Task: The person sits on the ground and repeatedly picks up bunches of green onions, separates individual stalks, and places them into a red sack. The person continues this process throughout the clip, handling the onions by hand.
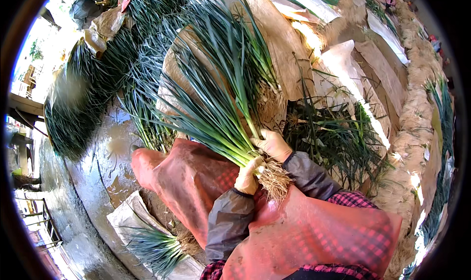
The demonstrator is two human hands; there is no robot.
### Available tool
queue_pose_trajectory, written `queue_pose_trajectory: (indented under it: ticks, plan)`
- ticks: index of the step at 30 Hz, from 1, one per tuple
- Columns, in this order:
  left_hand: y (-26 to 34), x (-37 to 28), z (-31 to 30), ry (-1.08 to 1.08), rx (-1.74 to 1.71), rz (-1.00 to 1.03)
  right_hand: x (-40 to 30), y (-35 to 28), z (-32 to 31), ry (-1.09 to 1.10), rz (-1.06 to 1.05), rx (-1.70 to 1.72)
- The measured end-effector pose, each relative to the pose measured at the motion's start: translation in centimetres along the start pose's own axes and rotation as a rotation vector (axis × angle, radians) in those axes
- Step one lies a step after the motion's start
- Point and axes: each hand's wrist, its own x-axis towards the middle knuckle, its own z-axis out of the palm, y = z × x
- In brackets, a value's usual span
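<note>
My left hand [247, 177] is closed around the white lower stems of a bunch of allium greens [224, 121]. Its long flat leaves fan out to the upper left, and its tangled roots [275, 178] hang over my lap. On the far side of the bunch, my right hand [274, 145] grips one thick stem [251, 124] close to the others, thumb against it. Both hands appear to wear pale gloves below grey sleeve covers. A red waterproof apron [309, 236] covers my lap. Just beyond the bunch, more rooted greens [263, 59] lie on brown sheeting.
Loose greens and leaf scraps [331, 136] are heaped to the right. A small bunch [162, 247] rests on a pale sack [132, 210] at lower left. Large piles of greens [84, 96] stand at upper left beside wet floor [110, 147]. Brown sheets [279, 37] lie ahead.
</note>
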Motion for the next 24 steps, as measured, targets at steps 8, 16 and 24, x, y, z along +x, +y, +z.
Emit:
queue_pose_trajectory:
  ticks: [8, 16, 24]
  plan:
    - [-0.5, 0.9, -3.8, -0.108, -0.346, -0.126, 0.8, -1.1, -3.0, -0.523, 0.266, 0.710]
    - [0.5, 0.4, -2.4, 0.001, -0.382, -0.139, 0.1, -0.6, -2.5, -0.285, 0.153, 0.440]
    - [1.3, -0.3, -0.3, -0.135, -0.359, -0.110, -3.1, -3.3, -2.5, -0.052, 0.060, -0.127]
